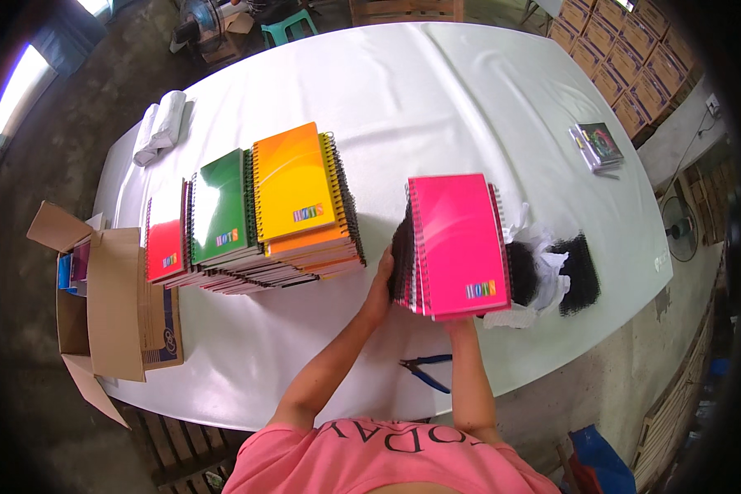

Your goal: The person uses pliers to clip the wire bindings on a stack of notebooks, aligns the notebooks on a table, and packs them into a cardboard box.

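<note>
A thick stack of pink spiral notebooks (pixel 459 247) is between my hands, just right of the table's middle. My left hand (pixel 380 284) grips its left side by the black coils. From below, my right hand (pixel 459 326) holds the near edge; most of its fingers are hidden under the covers. Close to my right forearm lie blue-handled pliers (pixel 428 375). To the left stand stacks of spiral notebooks: red (pixel 167 235), green (pixel 221 206) and yellow (pixel 295 181).
Right of the pink stack lie crumpled white paper (pixel 543 272) and black binding coils (pixel 580 272). An opened cardboard box (pixel 115 305) stands at the left edge. White wrapped rolls (pixel 160 128) and small packs (pixel 597 146) sit farther back on the white-covered table (pixel 436 90).
</note>
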`<move>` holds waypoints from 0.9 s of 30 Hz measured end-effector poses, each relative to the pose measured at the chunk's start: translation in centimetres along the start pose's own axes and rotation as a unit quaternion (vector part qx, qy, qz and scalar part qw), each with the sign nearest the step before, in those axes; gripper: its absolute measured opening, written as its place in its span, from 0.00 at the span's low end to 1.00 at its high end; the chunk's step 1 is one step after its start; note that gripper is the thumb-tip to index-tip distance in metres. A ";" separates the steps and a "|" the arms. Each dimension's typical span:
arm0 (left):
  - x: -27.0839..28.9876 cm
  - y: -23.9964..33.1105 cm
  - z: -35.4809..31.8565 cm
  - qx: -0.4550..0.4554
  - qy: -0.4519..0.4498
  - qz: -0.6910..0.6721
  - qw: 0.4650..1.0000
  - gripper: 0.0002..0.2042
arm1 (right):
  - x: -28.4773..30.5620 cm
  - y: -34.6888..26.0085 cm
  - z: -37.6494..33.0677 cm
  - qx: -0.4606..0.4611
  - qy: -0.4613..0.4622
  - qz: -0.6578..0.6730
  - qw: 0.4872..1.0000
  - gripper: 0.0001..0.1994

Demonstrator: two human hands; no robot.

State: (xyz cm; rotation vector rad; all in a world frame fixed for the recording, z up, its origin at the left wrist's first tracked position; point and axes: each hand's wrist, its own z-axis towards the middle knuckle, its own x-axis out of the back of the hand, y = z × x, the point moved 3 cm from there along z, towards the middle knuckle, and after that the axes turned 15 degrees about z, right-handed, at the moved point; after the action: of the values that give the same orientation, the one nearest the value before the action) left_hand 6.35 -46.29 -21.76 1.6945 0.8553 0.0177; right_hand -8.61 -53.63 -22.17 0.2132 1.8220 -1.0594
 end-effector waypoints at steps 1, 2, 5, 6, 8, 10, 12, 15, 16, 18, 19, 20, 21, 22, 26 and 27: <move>-0.9 2.0 0.3 0.003 0.000 0.009 1.000 0.24 | -0.1 -0.1 1.0 -0.001 0.022 -0.026 0.999 0.28; -1.9 3.9 0.6 0.006 0.001 0.017 1.000 0.25 | -0.2 -0.4 2.0 0.045 -0.016 -0.125 0.991 0.27; -2.0 5.7 2.3 0.013 0.031 0.060 0.998 0.30 | 0.4 -0.4 4.8 0.157 -0.102 -0.395 0.899 0.26; -1.8 5.9 2.8 0.014 0.042 0.071 0.996 0.31 | 0.8 0.0 5.6 0.179 -0.106 -0.468 0.859 0.26; -0.6 5.4 4.2 0.004 0.052 0.054 0.997 0.31 | 1.6 0.4 7.3 0.189 -0.070 -0.493 0.846 0.27; 0.8 2.9 5.0 -0.033 0.089 0.062 0.994 0.31 | 1.8 0.9 9.2 0.135 0.058 -0.261 0.954 0.28; 1.8 -0.1 5.0 -0.063 0.130 0.072 0.987 0.31 | 1.3 1.6 10.3 0.082 0.153 -0.106 0.979 0.28; 1.3 -3.0 1.8 -0.081 0.182 0.193 0.961 0.30 | 0.3 -1.1 10.1 0.206 0.009 -0.622 0.756 0.25; 0.6 -3.6 0.0 -0.079 0.189 0.273 0.940 0.30 | -0.1 -1.2 9.7 0.246 -0.071 -0.794 0.550 0.24; -0.8 -3.3 -4.7 -0.079 0.165 0.351 0.919 0.31 | 1.1 0.3 9.8 0.142 0.029 -0.469 0.871 0.23; -1.0 -2.4 -7.2 -0.079 0.145 0.346 0.924 0.31 | 1.3 0.4 9.6 0.090 0.042 -0.621 0.777 0.24; -1.2 -0.7 -9.6 -0.063 0.096 0.270 0.956 0.31 | 1.0 0.5 9.6 0.127 -0.010 -0.674 0.728 0.24; -1.5 1.0 -11.9 -0.041 0.053 0.192 0.979 0.32 | 0.7 0.6 9.6 0.171 -0.060 -0.722 0.668 0.25; -0.7 1.7 -13.8 0.008 0.012 0.174 0.985 0.29 | 0.2 0.7 9.5 0.220 -0.104 -0.759 0.604 0.25; 2.2 2.7 -18.9 0.056 -0.043 0.201 0.977 0.21 | -1.1 1.6 10.9 0.173 -0.088 -0.699 0.688 0.26; 2.5 3.0 -19.8 0.069 -0.021 0.196 0.978 0.20 | -0.4 0.9 11.3 0.103 -0.074 -0.715 0.688 0.27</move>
State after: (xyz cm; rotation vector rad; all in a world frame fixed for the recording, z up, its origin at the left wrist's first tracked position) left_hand 1.07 -28.43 -13.87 1.9650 0.4894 0.1945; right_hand -0.39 -61.32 -23.94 -1.3754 1.4940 -2.2064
